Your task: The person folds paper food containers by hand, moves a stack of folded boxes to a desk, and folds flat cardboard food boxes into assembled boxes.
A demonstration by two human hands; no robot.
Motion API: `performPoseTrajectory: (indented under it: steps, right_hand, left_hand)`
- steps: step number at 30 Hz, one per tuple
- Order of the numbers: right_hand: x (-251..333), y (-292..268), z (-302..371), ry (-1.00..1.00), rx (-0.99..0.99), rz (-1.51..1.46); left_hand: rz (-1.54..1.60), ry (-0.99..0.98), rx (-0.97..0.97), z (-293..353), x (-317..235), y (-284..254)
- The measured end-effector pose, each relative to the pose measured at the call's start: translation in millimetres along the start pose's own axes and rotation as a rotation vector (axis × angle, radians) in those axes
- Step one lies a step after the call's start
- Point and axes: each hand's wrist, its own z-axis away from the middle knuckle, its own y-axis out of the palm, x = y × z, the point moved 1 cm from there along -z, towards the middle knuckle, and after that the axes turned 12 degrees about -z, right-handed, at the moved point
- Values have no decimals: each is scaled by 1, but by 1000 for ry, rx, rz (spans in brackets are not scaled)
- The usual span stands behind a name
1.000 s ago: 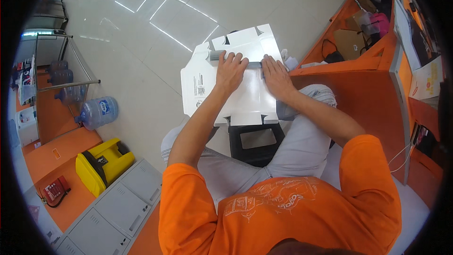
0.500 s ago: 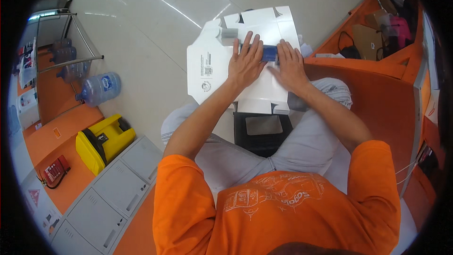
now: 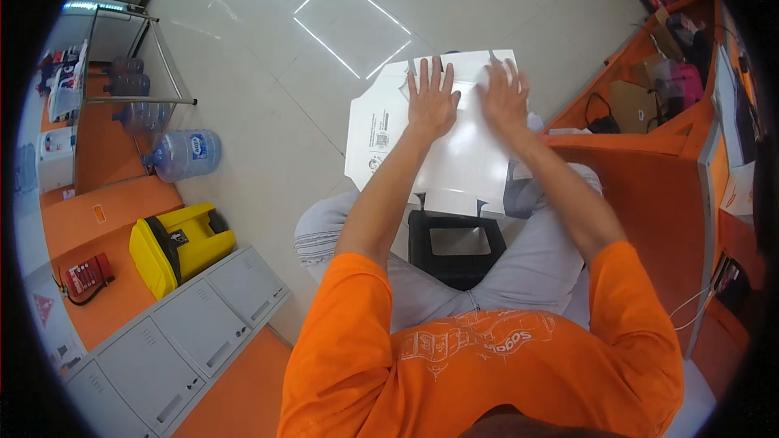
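Note:
An unfolded white cardboard box blank (image 3: 454, 164) lies before my knees, with cut flaps along its edges and small dark print on its left panel. My left hand (image 3: 434, 103) rests flat on its far part, fingers spread and pointing away. Beside it, a little apart to the right, my right hand (image 3: 503, 99) is stretched over the far right part of the cardboard, its fingers slightly smeared by motion. Neither hand grips anything. The cardboard beneath the palms is hidden.
Below the cardboard, between my legs, stands a black frame-like object (image 3: 456, 247). To the left are a large water bottle (image 3: 188, 154), a yellow case (image 3: 178, 243), a red fire extinguisher (image 3: 87, 277) and grey lockers (image 3: 199, 316). An orange bin (image 3: 600, 122) with bags stands at the right.
Both hands have slid toward the far edge of the cardboard. The blue patch that showed between them is out of sight. My right hand has lifted its fingers into motion.

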Motion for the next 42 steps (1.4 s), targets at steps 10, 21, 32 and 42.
performPoseTrajectory:
  steps: [10, 21, 32, 42]
  right_hand:
    - [31, -4, 23, 6, 296, -159]
    - [51, 10, 42, -86, 265, -39]
    - [124, -26, 111, -351, 566, -536]
    - [118, -11, 83, -141, 415, -377]
  left_hand:
    - [406, -815, 336, 125, 126, -63]
    - [749, -537, 342, 114, 97, -113]
    - [599, -698, -16, 142, 85, -114]
    - [458, -650, 29, 128, 68, -143]
